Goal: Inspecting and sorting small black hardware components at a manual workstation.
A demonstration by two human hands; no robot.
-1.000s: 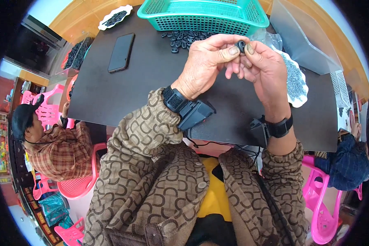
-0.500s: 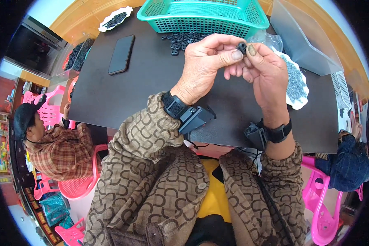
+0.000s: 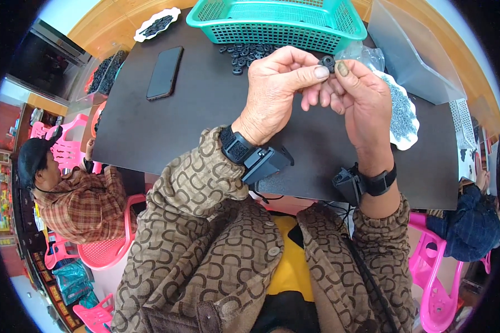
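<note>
While both forearms (image 3: 191,175) angle inward, the left hand (image 3: 275,89) and the right hand (image 3: 366,97) meet over the dark table (image 3: 166,127), thumbs and forefingers pinching one small, rounded black piece (image 3: 328,62) between them, the remaining fingers loosely curled. Around them are one green perforated plastic basket (image 3: 283,34), one flat black phone (image 3: 165,73), two white scalloped dishes (image 3: 405,142) and one heap of black pieces (image 3: 242,55), too crowded to count.

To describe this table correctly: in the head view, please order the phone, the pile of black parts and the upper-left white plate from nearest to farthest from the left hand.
1. Pile of black parts: just upper left of the left hand.
2. Phone: farther left.
3. White plate: upper left, beyond the phone.
</note>
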